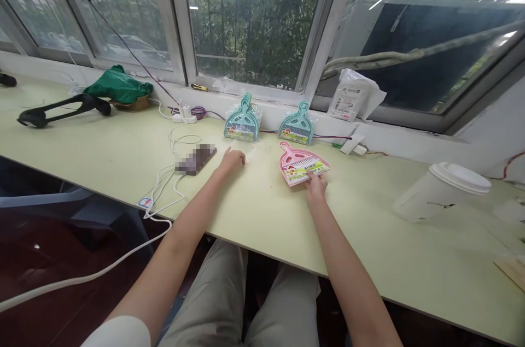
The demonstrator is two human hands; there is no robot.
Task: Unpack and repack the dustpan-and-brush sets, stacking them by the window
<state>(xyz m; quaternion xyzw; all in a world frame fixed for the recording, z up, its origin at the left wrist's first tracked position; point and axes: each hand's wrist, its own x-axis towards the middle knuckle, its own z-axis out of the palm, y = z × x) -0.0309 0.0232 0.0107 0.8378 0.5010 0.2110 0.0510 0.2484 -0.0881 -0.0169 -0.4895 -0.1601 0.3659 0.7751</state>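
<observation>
In my right hand [316, 187] is the lower edge of a pink dustpan [286, 161], closed between thumb and fingers. A small brush with pale bristles lies in this dustpan behind a yellow-green printed label, and the handle points toward the window. My left hand [233, 158] hovers over or rests on the table, loosely bent, thumb apart from the fingers, with nothing visible in it. Beyond it stands a stack of teal dustpan sets [241, 120] in clear wrapping. Another teal dustpan set [297, 124] leans at the wall, behind the pink one.
A phone [197, 160] with white cables lies left of my left hand. A white paper cup [443, 191] stands at right. Along the back are a power strip [184, 116], a tissue pack [353, 95], a green bag [117, 84] and a black headband-like frame [65, 108].
</observation>
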